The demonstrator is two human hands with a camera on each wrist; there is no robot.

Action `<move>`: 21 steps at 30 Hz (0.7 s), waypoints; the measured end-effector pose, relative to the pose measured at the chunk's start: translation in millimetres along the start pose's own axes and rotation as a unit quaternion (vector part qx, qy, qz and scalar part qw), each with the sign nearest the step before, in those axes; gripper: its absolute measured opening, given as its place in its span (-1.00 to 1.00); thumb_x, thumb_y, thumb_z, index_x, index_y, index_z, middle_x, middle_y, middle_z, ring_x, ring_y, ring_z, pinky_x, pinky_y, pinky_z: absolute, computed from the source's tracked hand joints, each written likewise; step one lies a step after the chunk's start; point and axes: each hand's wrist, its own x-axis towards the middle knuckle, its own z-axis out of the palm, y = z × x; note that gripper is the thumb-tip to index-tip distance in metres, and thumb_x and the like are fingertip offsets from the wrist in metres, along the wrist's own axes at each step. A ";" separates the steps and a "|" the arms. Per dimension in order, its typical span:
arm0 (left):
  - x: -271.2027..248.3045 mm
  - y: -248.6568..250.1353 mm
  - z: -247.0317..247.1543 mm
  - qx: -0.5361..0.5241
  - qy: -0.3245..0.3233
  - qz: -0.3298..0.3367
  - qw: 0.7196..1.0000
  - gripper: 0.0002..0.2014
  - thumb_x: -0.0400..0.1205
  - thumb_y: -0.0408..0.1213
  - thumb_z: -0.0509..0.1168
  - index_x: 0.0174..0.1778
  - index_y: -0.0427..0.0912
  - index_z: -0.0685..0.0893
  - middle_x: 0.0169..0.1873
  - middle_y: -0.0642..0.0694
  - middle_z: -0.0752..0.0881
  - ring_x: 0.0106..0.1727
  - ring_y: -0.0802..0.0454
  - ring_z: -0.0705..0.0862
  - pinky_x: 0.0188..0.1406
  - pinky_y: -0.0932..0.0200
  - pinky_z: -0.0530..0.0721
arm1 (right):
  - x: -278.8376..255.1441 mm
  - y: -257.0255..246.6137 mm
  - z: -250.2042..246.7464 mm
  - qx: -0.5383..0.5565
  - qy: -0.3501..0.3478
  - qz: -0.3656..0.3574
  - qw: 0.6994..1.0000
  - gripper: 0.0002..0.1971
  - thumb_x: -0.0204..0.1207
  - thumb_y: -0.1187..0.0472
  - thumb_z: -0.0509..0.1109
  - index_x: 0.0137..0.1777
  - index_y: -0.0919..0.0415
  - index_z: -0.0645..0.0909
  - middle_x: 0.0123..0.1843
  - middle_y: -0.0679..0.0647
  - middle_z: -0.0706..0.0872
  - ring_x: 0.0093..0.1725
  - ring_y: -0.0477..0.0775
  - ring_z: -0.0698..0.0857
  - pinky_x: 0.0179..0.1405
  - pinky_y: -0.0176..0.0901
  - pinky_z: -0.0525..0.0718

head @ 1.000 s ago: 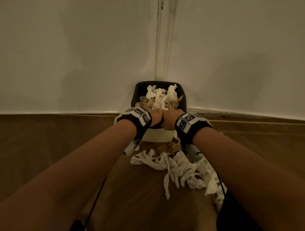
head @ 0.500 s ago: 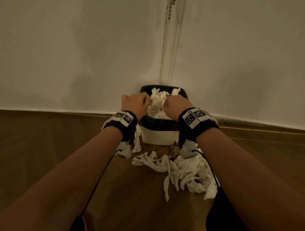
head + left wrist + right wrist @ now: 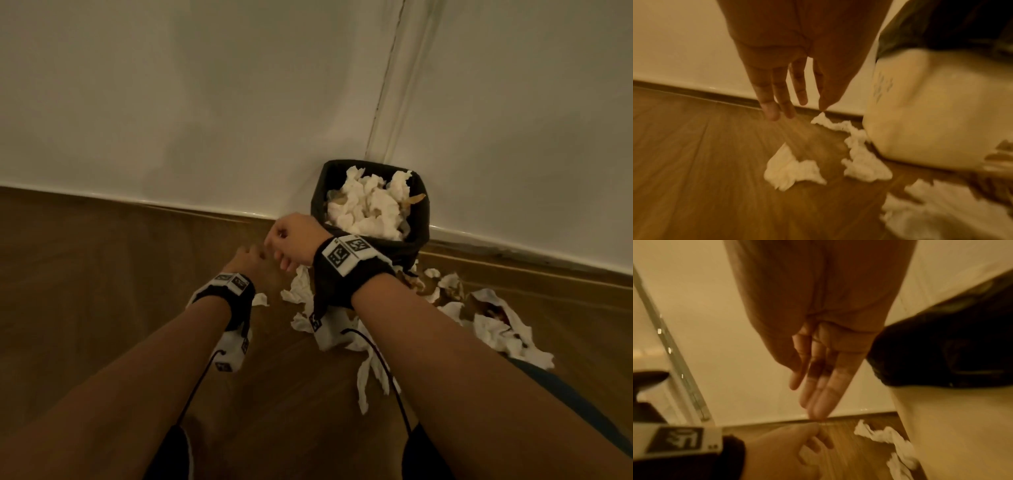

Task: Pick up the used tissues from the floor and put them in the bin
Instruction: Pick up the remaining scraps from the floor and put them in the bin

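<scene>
Fingers (image 3: 774, 91) of both hands straight and empty, tissues (image 3: 493, 325) littering floor (image 3: 102, 274) beside full bin (image 3: 419, 219)

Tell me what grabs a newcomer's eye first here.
The black-lined bin in the wall corner, heaped with white tissues. Then the crumpled tissues on the floor strewn in front of it, to the right. Both hands, left hand and right hand, hang empty beside the bin.
</scene>
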 end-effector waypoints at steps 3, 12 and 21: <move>3.3 -19.8 25.4 0.032 -0.045 -0.021 0.998 -0.53 0.66 -0.06 0.13 0.51 0.02 0.31 0.46 -0.20 0.35 0.40 -0.32 0.40 0.35 -0.17 0.47 | 31.4 34.0 31.0 -0.202 -0.045 0.069 0.976 -0.63 0.62 0.16 0.21 0.39 0.18 0.56 0.39 0.21 0.59 0.32 0.21 0.61 0.31 0.08 0.60; 19.1 -47.6 58.9 0.070 -0.141 0.003 0.988 -0.51 0.67 0.01 0.17 0.44 -0.22 0.46 0.44 -0.23 0.39 0.39 -0.23 0.45 0.34 -0.01 0.48 | 66.2 111.4 86.8 -0.276 -0.088 0.134 0.948 -0.41 0.58 -0.05 0.28 0.59 -0.02 0.26 0.66 0.22 0.06 0.64 0.29 0.05 0.60 0.11 0.19; 23.4 -53.9 61.1 0.047 -0.080 0.004 0.996 -0.63 0.66 -0.09 0.22 0.31 -0.22 0.47 0.25 -0.23 0.57 0.22 -0.20 0.59 0.14 0.02 0.58 | 74.0 127.5 102.9 -0.232 -0.056 0.128 0.963 -0.28 0.61 0.07 0.29 0.66 -0.08 -0.02 0.66 0.24 -0.35 0.63 0.36 -0.32 0.59 0.28 -0.03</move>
